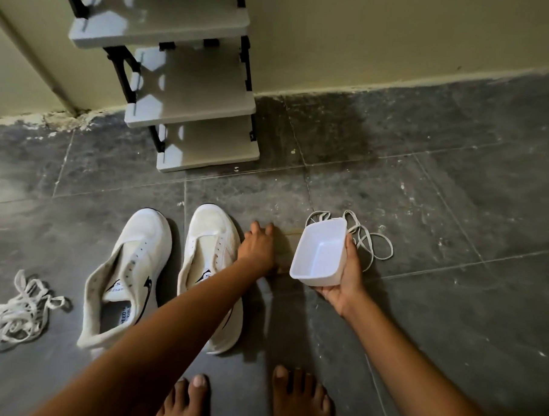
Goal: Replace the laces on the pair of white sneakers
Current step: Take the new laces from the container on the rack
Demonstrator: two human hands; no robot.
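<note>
Two white sneakers stand side by side on the grey floor, both without laces: the left sneaker (128,273) and the right sneaker (208,252). My left hand (257,246) reaches past the right sneaker's outer side, fingers spread down on the floor. My right hand (347,274) grips a small white plastic container (320,252), tilted and empty. A loose white lace (371,240) lies on the floor just behind that container. A tangled bundle of white laces (21,313) lies left of the sneakers.
A grey and black shoe rack (193,103) stands against the cream wall behind the sneakers. My bare feet (246,395) are at the bottom edge. The floor is dark grey tile with white paint specks.
</note>
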